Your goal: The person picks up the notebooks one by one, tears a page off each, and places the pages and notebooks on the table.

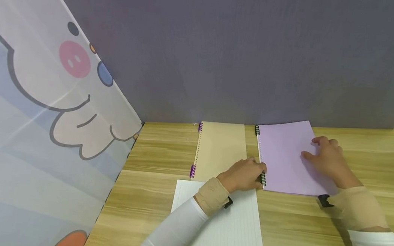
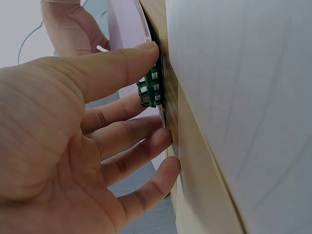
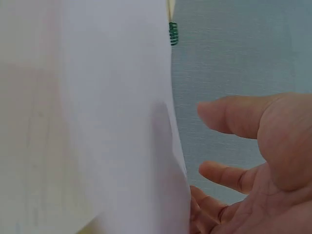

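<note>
A loose-leaf notebook with a purple cover (image 1: 283,158) lies at the back right of the table, bound along its left edge by two short dark green binding rings. At the lower green binding ring (image 1: 263,179), my left hand (image 1: 244,175) pinches the spine between thumb and fingers. The left wrist view shows the thumb over that ring (image 2: 152,92) with the index finger behind it. Over the notebook's right side, my right hand (image 1: 328,159) is spread with bent fingers. In the right wrist view, its thumb (image 3: 229,114) stands apart from the white pages (image 3: 117,97).
Left of the purple notebook lies a beige notebook (image 1: 221,143) with purple binding rings (image 1: 192,171). A lined white sheet (image 1: 241,227) with punched holes lies in front, partly under my left forearm. A grey panel (image 1: 241,58) stands behind the wooden table (image 1: 152,195); a cartoon-printed cloth (image 1: 30,128) hangs left.
</note>
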The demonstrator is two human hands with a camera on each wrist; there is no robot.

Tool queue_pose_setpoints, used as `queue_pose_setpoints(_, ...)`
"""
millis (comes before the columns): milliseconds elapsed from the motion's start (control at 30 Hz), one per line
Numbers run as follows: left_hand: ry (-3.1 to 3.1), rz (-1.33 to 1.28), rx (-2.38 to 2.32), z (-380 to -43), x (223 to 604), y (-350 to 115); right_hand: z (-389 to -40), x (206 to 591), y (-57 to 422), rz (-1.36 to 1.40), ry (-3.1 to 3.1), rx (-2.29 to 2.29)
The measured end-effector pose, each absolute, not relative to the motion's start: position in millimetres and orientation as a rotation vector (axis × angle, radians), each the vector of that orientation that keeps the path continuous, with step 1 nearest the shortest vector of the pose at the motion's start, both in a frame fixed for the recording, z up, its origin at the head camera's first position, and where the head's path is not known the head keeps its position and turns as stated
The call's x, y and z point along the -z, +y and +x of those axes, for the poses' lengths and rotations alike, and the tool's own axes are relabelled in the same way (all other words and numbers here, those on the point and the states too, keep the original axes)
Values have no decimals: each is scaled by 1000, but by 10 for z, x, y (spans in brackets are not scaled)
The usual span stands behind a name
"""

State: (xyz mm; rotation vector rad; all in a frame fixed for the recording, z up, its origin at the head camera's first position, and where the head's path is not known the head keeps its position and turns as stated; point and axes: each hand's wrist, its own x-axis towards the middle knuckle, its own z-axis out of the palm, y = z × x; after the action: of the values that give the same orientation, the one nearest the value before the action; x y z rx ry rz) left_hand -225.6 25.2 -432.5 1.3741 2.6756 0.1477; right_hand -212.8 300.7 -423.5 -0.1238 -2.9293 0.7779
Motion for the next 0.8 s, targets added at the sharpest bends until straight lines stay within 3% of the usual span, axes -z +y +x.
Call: queue_pose_setpoints(800,2652,1392,-148,-2269,4305,225,-1984,3731,2825,-23,-2902,-962)
